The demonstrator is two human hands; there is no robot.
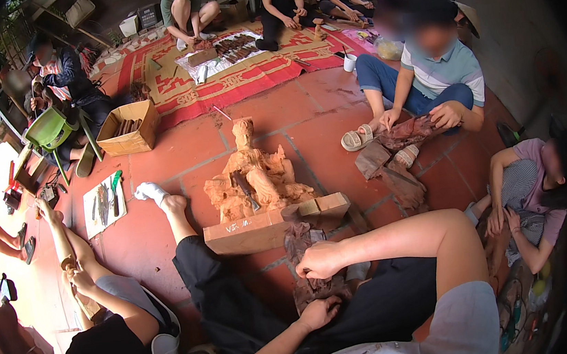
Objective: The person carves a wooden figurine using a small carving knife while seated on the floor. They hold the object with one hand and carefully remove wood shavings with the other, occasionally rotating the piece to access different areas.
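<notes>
A dark brown wood carving (297,239) stands between my legs, its lower part partly covered by my hands. My left hand (320,313) is closed around its lower end. Higher up, my right hand (320,261) has its fingers pressed together against the carving's surface; whatever they pinch is hidden. Just beyond is a pale orange wooden statue (255,173) of a seated figure, set on a wooden block (248,234) with handwriting on its front. A dark, narrow object (243,189) leans on the statue's front.
At left, carving tools (108,201) lie on a white sheet near a cardboard box (128,128). Co-workers sit around, one at right with a brown carving (407,135). Brown wooden pieces (394,178) lie before that person. A red patterned mat (163,79) spreads behind, bearing several tools.
</notes>
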